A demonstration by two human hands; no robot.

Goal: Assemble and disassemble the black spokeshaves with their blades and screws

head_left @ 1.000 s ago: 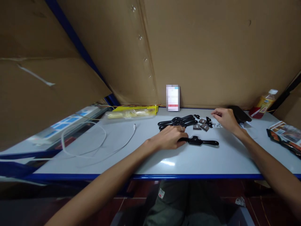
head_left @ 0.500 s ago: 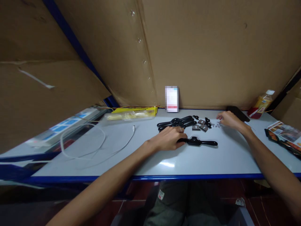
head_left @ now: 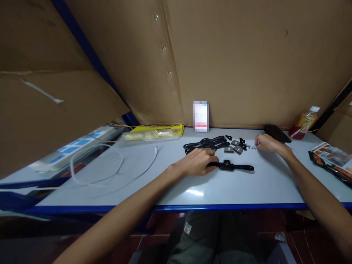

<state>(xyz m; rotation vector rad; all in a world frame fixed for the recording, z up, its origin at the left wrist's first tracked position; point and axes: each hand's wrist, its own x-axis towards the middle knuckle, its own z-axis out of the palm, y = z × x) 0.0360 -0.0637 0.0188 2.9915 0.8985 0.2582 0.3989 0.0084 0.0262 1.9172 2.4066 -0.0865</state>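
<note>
- left hand: grip closed around the black tool's left handle, on the tabletop
- right hand: beyond and right of the black tool, near small screws; grip state, cannot tell
- metal plates: beyond the black tool

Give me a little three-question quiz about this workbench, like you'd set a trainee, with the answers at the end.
1. Multiple choice: what does the left hand hold?
a) the white cable
b) a black spokeshave body
c) the smartphone

2. True or false: the fingertips of the right hand are beside the small screws.

3. Fill in the blank: the drink bottle at the back right has a ____ cap.

Key: 1 b; 2 true; 3 white
</note>
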